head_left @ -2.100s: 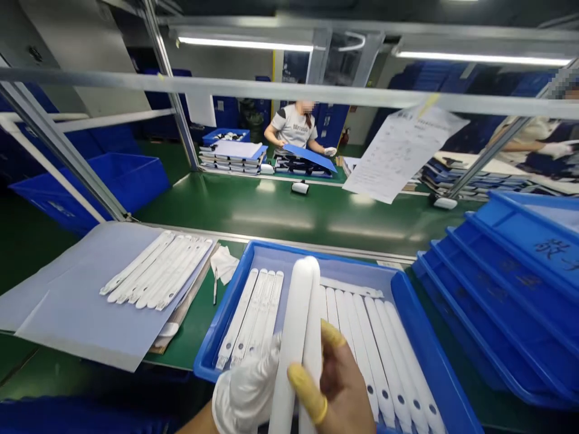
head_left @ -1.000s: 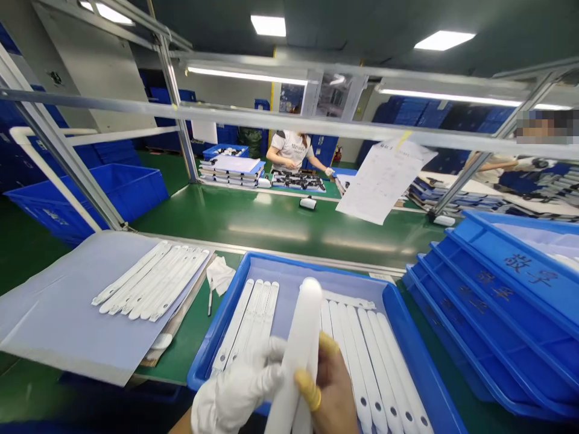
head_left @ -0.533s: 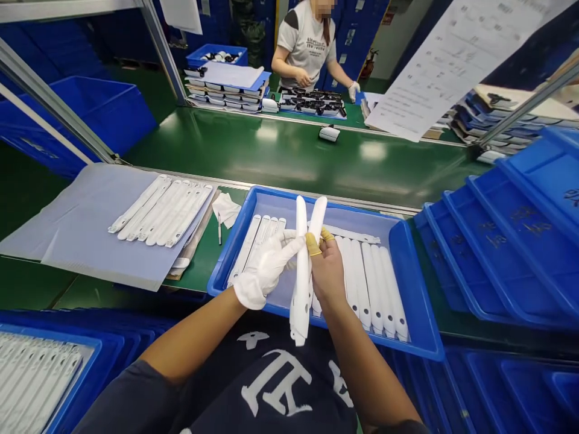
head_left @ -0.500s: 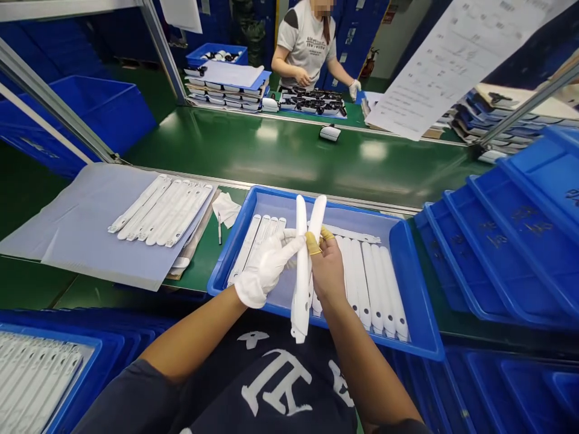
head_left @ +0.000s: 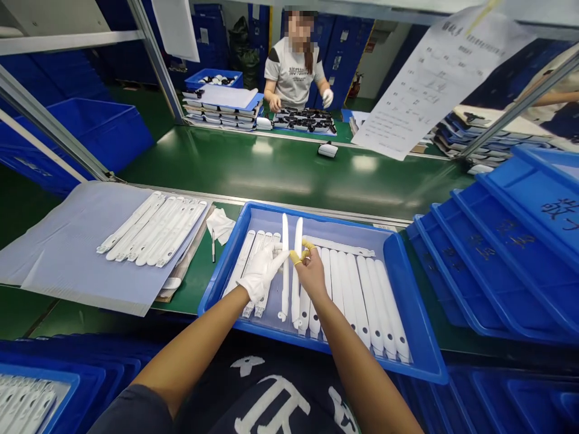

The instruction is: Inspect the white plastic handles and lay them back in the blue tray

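Observation:
My left hand, in a white glove, pinches a long white plastic strip standing on its narrow edge. My right hand, with yellow covers on its fingertips, grips a second white plastic strip of the same shape. Side by side and a small gap apart, both strips are over the blue tray. To the right, a row of white strips lies in the tray, with one strip across their far ends. Several narrower strips lie to the left, partly behind my glove.
Left of the tray, several white strips lie on a sheet; a cloth and a pen are nearby. Blue trays stack at right. Across the green bench, a co-worker handles black parts. A paper hangs at upper right.
The two strips, which crossed and tilted above the tray, now stand on edge, nearly parallel and lower. Both hands have moved slightly left. The view has tilted up a little.

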`<control>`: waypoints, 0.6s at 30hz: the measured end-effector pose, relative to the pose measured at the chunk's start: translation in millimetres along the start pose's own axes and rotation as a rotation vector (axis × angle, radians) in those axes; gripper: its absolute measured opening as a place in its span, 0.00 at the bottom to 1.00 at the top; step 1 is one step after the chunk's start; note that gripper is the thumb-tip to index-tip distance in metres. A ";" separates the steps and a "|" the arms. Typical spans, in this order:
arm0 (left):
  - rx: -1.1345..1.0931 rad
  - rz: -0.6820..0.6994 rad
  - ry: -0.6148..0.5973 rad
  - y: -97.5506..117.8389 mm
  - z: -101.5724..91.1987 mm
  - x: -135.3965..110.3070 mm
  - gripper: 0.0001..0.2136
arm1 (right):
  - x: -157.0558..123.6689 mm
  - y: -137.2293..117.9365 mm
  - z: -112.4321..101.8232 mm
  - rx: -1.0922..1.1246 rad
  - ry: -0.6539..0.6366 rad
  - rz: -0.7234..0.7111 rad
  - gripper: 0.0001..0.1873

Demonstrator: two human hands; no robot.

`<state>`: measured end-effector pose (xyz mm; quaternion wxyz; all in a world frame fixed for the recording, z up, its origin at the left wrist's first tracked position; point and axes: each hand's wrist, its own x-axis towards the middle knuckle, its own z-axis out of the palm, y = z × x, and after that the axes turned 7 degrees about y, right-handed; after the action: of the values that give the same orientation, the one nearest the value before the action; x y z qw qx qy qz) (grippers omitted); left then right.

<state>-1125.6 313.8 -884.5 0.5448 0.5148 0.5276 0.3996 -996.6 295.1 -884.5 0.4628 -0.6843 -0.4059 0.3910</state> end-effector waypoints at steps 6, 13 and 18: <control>0.420 -0.025 -0.023 -51.5 7.6 22.2 0.13 | 13.8 41.3 5.4 -0.342 -0.156 0.013 0.14; 0.769 -0.015 -0.090 -62.7 20.8 25.5 0.16 | 5.5 49.3 5.1 -0.584 -0.211 -0.034 0.15; 0.909 0.048 -0.129 -49.9 21.9 10.3 0.15 | 7.0 44.4 -24.2 -0.777 -0.144 -0.049 0.15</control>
<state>-1108.1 313.4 -937.1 0.2858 0.7375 0.6024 0.1073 -963.4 283.1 -921.4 0.1489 -0.7692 -0.5715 0.2441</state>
